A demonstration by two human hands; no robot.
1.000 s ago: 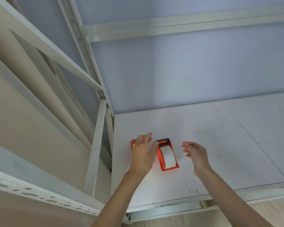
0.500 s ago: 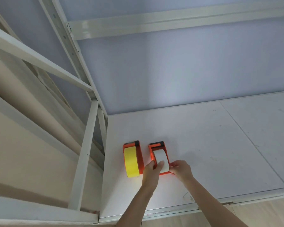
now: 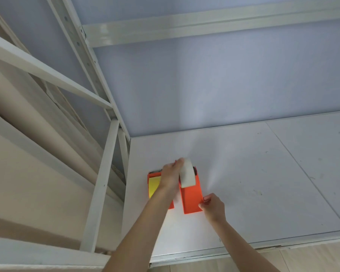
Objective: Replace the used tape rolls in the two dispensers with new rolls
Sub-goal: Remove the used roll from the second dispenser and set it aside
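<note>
Left hand: my left hand (image 3: pixel 170 177) grips the white roll (image 3: pixel 187 172), fingers curled over its far top edge, lifting it at the far end of the right dispenser (image 3: pixel 190 197).
Right hand: my right hand (image 3: pixel 212 208) pinches the near right corner of that orange dispenser, bracing it against the shelf (image 3: pixel 243 173).
Head view, white roll: it stands on edge and looks raised partly out of the holder; I cannot tell whether it has come free of the hub.
Head view, left dispenser: the left dispenser (image 3: pixel 152 176) lies just beside the right one, on its left, carrying a yellow roll (image 3: pixel 153 186); my left forearm covers its near half.
Head view, shelf: both dispensers sit near the left end, close to the rack upright (image 3: pixel 100 193); the far wall (image 3: pixel 224 75) is behind.
Progress: I judge this an early stage, with the first used roll being pulled and none visibly replaced.
Left to do: the yellow roll is untouched in its holder; both dispensers need fresh rolls, and I see no spare rolls in view.
</note>
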